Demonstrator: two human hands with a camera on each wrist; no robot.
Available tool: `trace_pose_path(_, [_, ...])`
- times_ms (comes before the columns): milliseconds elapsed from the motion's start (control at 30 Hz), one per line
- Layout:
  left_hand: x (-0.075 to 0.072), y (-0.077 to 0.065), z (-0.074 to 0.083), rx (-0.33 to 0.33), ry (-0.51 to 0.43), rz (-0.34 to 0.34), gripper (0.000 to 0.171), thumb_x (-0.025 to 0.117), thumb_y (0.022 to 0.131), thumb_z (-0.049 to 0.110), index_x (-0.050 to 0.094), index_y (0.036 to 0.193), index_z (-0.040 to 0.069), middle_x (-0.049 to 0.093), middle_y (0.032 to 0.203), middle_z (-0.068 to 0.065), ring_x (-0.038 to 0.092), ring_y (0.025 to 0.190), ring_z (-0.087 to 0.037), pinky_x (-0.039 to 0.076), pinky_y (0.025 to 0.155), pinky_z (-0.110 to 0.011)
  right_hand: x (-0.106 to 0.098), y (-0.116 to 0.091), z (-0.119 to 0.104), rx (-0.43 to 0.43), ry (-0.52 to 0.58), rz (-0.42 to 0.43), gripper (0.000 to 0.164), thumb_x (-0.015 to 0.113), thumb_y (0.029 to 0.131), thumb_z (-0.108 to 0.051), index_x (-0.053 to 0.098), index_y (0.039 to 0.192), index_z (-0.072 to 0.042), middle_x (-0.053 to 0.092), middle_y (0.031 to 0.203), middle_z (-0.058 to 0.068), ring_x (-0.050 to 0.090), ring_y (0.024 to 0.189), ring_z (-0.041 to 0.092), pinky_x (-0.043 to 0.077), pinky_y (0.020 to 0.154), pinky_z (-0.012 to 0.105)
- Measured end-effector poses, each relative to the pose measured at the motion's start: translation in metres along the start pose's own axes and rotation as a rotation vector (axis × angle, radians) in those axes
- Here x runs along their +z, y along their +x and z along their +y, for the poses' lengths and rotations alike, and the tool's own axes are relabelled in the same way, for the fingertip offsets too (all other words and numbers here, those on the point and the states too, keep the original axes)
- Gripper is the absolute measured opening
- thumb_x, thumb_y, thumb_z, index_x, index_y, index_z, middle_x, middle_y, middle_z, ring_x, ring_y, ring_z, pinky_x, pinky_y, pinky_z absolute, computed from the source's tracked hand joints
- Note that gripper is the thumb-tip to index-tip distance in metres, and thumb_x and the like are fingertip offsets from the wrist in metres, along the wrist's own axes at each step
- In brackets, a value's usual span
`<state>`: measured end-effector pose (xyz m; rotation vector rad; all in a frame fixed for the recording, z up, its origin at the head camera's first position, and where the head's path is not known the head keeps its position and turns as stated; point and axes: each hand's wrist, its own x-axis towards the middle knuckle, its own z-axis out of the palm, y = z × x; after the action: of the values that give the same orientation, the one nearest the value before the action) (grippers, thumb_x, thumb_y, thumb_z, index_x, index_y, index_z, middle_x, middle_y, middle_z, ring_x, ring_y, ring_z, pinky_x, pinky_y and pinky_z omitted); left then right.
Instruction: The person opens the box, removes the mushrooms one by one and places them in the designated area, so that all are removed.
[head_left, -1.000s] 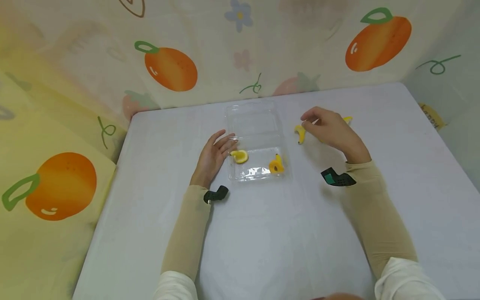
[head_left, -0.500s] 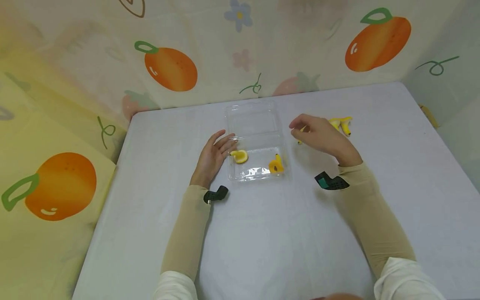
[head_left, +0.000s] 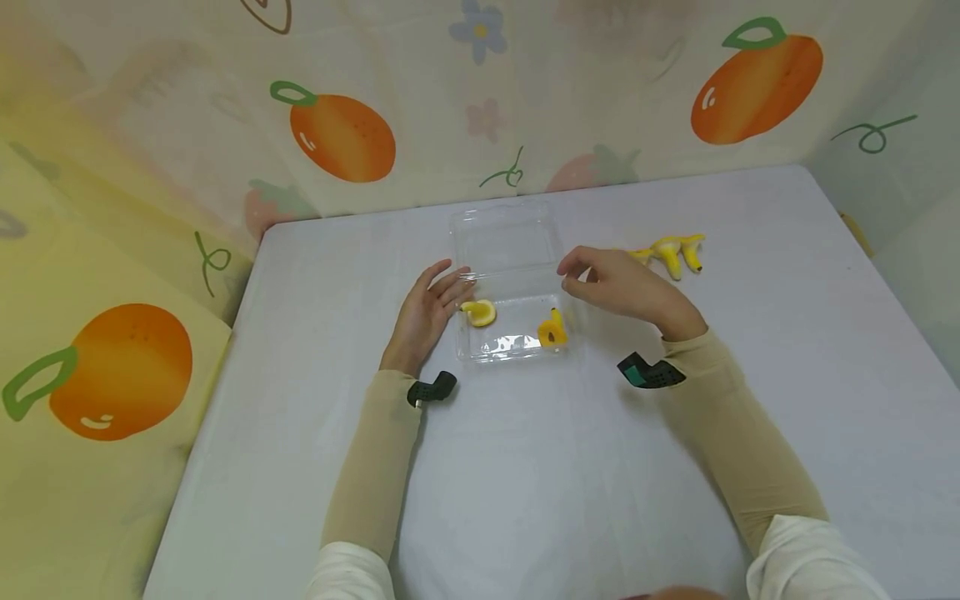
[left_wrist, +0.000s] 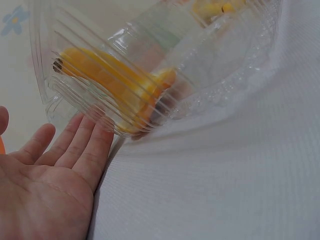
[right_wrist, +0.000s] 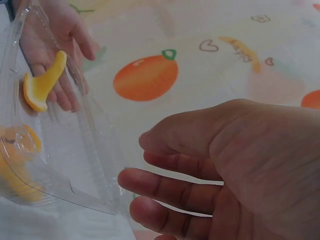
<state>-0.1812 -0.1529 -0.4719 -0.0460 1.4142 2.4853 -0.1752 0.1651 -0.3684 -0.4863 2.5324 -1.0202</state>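
Observation:
A clear plastic clamshell box (head_left: 513,292) lies unfolded on the table. Inside its near half are a pale yellow banana-like piece (head_left: 482,313) at the left and a deeper yellow one (head_left: 552,331) at the right. My left hand (head_left: 418,327) is at the box's left side, fingers extended with their tips at the wall in the left wrist view. Just off the right edge hovers my right hand (head_left: 618,283), its fingers loosely bent; the right wrist view shows no object between thumb and fingers. Several similar yellow pieces (head_left: 672,255) lie behind it, partly hidden by it.
A white cloth covers the table (head_left: 510,483). Behind it hangs a fruit-print curtain (head_left: 420,50), which also runs along the left side. The box's raised rims stand between the two hands.
My right hand has moved left and slightly nearer, from over the yellow pieces to the box's right edge. More of those pieces show behind it. My left hand and the box stay put.

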Motion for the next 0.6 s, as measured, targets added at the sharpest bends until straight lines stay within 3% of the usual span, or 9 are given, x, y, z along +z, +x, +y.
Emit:
trace_pose_path(233, [0.000,0.001,-0.001,-0.001,0.000,-0.005,0.056,0.033,0.112,0.037,0.027,0.158,0.006,0.040,0.158,-0.024,0.047,0.144,-0.034,0.043,0.118,-0.040,0.007,0.002,0.000,-0.064,-0.020,-0.025,0.028,0.059,0.100,-0.023,0.064,0.124,-0.010,0.069,0.116,0.010,0.060,0.093,0.025,0.051,0.079,0.033])
trace_pose_path(600, [-0.001,0.001,-0.001,0.008,0.005,0.000,0.055,0.034,0.112,0.036,0.029,0.157,0.006,0.042,0.156,-0.024,0.054,0.137,-0.030,0.049,0.114,-0.036,0.012,0.004,-0.003,-0.082,-0.065,-0.129,0.026,0.057,0.102,-0.022,0.072,0.121,-0.012,0.071,0.125,0.007,0.062,0.104,0.027,0.053,0.091,0.041])
